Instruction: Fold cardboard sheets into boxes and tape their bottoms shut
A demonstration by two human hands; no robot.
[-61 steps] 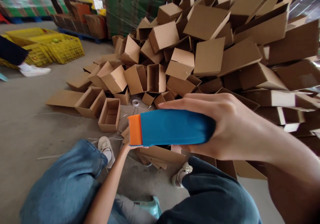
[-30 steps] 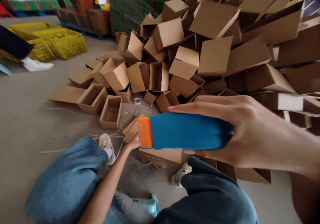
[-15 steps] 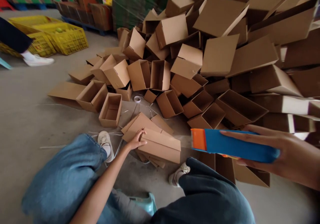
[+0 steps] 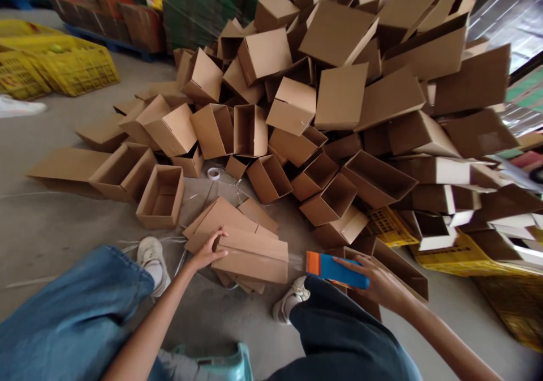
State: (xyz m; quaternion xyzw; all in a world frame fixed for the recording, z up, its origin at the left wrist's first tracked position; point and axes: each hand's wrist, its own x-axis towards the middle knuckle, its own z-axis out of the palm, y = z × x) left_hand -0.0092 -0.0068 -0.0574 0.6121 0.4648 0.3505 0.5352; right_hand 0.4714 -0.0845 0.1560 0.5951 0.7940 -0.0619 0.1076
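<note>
A closed small cardboard box (image 4: pixel 254 259) lies on flat cardboard pieces (image 4: pixel 224 215) on the floor between my feet. At its left end my left hand (image 4: pixel 208 252) grips it, fingertips on the top edge and thumb lower down. My right hand (image 4: pixel 373 279) is wrapped round a blue tape dispenser (image 4: pixel 339 269) with an orange front end. The dispenser is just off the box's right end, above my right knee. What looks like a strip of clear tape spans the gap between them.
A large heap of open cardboard boxes (image 4: pixel 292 109) rises ahead. A tape roll (image 4: pixel 214 173) and loose strings lie on the floor. Yellow crates (image 4: pixel 74 67) stand at far left, another yellow crate (image 4: pixel 449 256) at right. A teal stool (image 4: pixel 240 361) is beneath me.
My right hand has moved left and away from the camera with the tape dispenser, closer to the box. My left hand stays on the box. The view has shifted right.
</note>
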